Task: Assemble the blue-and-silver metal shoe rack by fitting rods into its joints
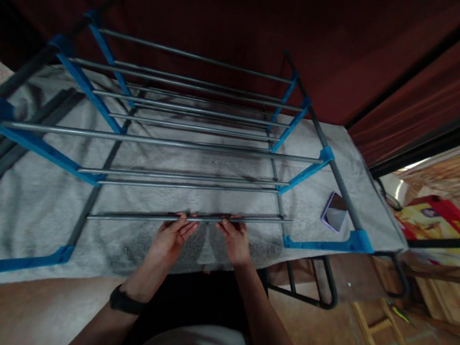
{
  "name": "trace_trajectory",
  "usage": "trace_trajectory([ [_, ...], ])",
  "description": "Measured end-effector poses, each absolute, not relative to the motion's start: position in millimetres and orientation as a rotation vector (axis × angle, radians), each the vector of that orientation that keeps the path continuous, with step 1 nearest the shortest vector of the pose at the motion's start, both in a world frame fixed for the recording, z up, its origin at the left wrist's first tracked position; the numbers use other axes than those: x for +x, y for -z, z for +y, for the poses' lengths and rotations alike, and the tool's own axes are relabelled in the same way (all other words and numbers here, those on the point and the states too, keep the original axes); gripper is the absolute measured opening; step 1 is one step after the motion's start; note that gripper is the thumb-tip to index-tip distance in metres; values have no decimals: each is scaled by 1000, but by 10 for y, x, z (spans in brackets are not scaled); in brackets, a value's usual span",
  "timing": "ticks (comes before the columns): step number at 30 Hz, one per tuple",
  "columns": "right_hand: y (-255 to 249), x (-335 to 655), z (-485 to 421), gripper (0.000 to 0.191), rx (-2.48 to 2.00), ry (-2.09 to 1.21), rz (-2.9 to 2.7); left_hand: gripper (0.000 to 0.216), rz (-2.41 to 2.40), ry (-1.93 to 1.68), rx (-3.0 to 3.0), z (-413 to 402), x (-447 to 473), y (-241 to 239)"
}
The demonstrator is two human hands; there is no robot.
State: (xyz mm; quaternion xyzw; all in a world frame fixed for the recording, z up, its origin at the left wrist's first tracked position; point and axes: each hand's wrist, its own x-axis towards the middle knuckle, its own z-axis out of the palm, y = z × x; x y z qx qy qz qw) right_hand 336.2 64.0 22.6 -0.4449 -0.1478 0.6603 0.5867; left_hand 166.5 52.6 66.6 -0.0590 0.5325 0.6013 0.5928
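Note:
A loose grey metal rod lies crosswise in front of me, held near its middle by both hands. My left hand grips it between thumb and fingers; my right hand pinches it a little farther right. Around it stands a partly built rack with grey side tubes and blue plastic brackets. Several crossbars span those brackets. The nearest right bracket and the nearest left bracket have no rod in them. The rod's ends lie close to the rack's uprights; whether they touch, I cannot tell.
The rack rests on a grey blanket over a bed. A phone lies at right, and dark tubes lie at left. A red-yellow box and a wooden ladder-like frame are at far right. A dark red curtain hangs behind.

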Motion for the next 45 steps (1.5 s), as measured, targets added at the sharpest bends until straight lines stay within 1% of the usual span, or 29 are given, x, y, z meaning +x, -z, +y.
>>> trace_trajectory([
  [6,-267,3395,658,36,-1014,-1546,-274,18,1279,-1361,-152,524,1620,-675],
  [15,-253,3359,646,43,-1064,-1487,-284,24,1318,-1366,-162,508,1610,-686],
  [21,-202,3374,647,41,-1076,-1470,-297,27,1394,-1483,-179,468,1443,-691],
  [30,-149,3466,600,36,-1058,-1435,-372,20,1403,-1681,-211,336,929,-767],
  [34,-115,3494,603,35,-1062,-1413,-356,27,1397,-1791,-251,319,782,-766],
  [40,-104,3526,600,35,-1060,-1388,-373,43,1429,-1801,-202,292,689,-685],
  [42,-106,3534,598,34,-1055,-1391,-384,45,1422,-1805,-186,281,687,-666],
  [45,-101,3542,599,32,-1053,-1401,-413,40,1402,-1806,-183,280,695,-663],
])
